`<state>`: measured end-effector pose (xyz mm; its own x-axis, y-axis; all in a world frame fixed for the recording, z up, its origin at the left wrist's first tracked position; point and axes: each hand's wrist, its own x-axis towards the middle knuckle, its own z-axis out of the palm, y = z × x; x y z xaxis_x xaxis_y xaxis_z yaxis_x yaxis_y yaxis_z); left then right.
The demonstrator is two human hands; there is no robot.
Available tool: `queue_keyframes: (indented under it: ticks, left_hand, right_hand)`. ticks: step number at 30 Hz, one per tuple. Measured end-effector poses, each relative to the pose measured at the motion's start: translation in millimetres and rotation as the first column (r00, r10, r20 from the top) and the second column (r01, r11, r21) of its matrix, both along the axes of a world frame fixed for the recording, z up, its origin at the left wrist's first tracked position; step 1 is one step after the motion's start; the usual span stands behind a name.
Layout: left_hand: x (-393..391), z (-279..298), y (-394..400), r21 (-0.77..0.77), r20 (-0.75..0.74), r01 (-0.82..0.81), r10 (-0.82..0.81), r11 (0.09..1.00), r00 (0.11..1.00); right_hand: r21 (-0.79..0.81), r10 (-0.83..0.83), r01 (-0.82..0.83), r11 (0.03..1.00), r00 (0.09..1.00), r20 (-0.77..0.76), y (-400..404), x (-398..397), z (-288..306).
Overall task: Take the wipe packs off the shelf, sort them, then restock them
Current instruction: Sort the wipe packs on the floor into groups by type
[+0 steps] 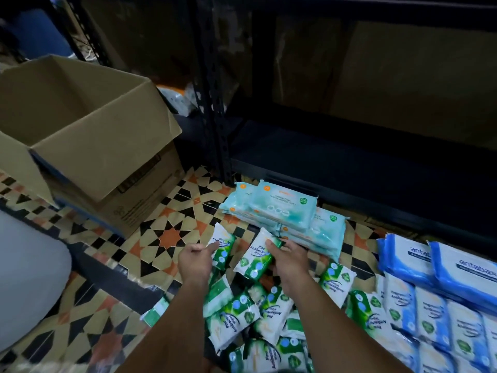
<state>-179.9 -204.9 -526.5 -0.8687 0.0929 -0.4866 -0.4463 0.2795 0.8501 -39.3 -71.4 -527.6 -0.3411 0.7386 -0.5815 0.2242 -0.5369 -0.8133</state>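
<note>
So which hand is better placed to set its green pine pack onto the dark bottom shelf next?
Probably the right hand. It holds its green pack nearer the bottom shelf, which opens ahead and to the right. The left hand pinches another pack further left, in line with the shelf post.

the floor tiles [172, 235] carry a star pattern in black, cream and orange. the pack in the left hand [222, 250] and the pack in the right hand [255, 261] are white and green with blue dots, like the loose heap of green packs [242, 319] below. the stacked pale packs [285, 214] are aqua with small orange and green badges. the packs at right [435, 265] are blue and white. the open carton [88, 135] is plain brown. the shelf frame [215, 103] looks black, though it is dim there.
</note>
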Motion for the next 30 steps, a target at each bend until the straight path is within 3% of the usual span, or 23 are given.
queue_keyframes:
  ticks: [4, 11, 17, 30]
  left_hand:
    - [-26, -17, 13, -0.082, -0.064, 0.146, -0.152, 0.986, 0.986]
    - [-47, -42, 36, -0.190, -0.246, 0.243, -0.286, 0.951, 0.926]
    - [-49, -62, 39, -0.358, -0.411, 0.273, -0.413, 0.893, 0.812]
    - [-60, -68, 34, -0.376, -0.397, 0.390, -0.526, 0.841, 0.752]
  right_hand:
    - [-0.003, 0.020, -0.020, 1.000, 0.997, 0.074, 7, -23, -25]
    - [0.013, 0.019, -0.022, 1.000, 0.984, 0.177, 13, -62, -50]
    - [0.223, 0.084, -0.186, 0.957, 0.913, 0.399, 7, -72, -60]
    - [0.203, 0.143, -0.238, 0.950, 0.907, 0.395, 10, -82, -55]
